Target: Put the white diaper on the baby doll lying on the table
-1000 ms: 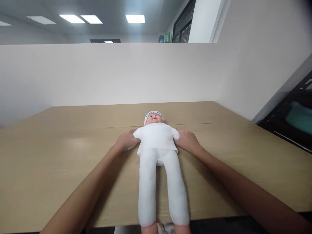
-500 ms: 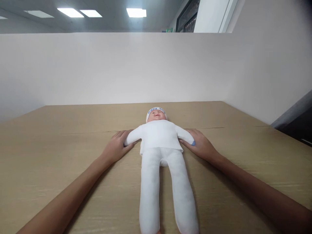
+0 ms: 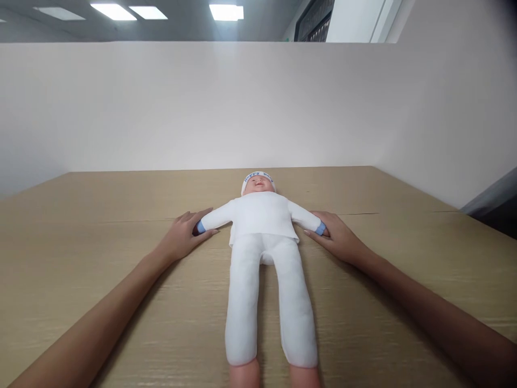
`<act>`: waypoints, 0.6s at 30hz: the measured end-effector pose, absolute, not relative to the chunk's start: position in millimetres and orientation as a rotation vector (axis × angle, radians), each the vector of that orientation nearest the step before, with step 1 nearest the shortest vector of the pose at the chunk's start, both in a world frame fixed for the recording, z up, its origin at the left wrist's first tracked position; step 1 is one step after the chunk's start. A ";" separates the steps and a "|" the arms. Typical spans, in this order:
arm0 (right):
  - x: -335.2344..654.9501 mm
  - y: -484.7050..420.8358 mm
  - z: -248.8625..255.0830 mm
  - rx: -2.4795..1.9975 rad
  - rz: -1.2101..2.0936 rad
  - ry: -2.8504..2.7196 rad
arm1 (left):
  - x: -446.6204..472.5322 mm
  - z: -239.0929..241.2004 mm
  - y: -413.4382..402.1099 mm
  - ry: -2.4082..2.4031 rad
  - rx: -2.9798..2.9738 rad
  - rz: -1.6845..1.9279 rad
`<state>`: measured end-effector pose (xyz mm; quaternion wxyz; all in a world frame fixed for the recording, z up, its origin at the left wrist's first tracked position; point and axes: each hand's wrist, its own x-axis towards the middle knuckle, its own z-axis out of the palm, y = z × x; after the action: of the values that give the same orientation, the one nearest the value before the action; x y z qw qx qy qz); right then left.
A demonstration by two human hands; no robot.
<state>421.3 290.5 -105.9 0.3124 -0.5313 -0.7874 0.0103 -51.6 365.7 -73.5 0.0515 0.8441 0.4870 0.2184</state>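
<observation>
A baby doll [image 3: 262, 237] in a white shirt and white trousers lies on its back on the wooden table [image 3: 100, 215], head away from me. It wears a white cap with blue lettering and blue cuffs at the wrists. My left hand [image 3: 181, 237] holds the end of the doll's arm on the left, at the blue cuff. My right hand [image 3: 335, 237] holds the end of the other arm at its blue cuff. Both doll arms are stretched outward. The doll's bare feet reach the bottom edge of the view.
A white partition wall [image 3: 226, 108] stands along the far edge and right side of the table. A seam runs across the tabletop behind the doll. Ceiling lights and a dark shelf show above the partition.
My hands slid outward from the doll's shoulders to its wrists, spreading its arms. The blue cuffs now show. The camera tilted down and the doll's feet came into view.
</observation>
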 end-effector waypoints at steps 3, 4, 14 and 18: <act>425.7 293.7 -104.1 -1.384 0.144 -2.073 | -59.1 -75.2 369.8 1.463 2.512 0.672; 425.9 296.2 -103.5 -1.377 0.166 -2.072 | -59.7 -75.8 371.7 1.463 2.497 0.682; 421.0 287.2 -111.7 -1.507 -0.113 -1.937 | -56.2 -81.7 355.4 1.589 2.485 0.779; 388.0 226.4 -74.5 -1.404 -0.141 -1.880 | -38.7 -52.8 307.0 1.570 2.428 1.094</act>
<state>388.0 226.4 -74.5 0.3855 -0.5511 -0.7380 -0.0554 -38.7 307.0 -52.8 0.0251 0.7851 0.5077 0.3538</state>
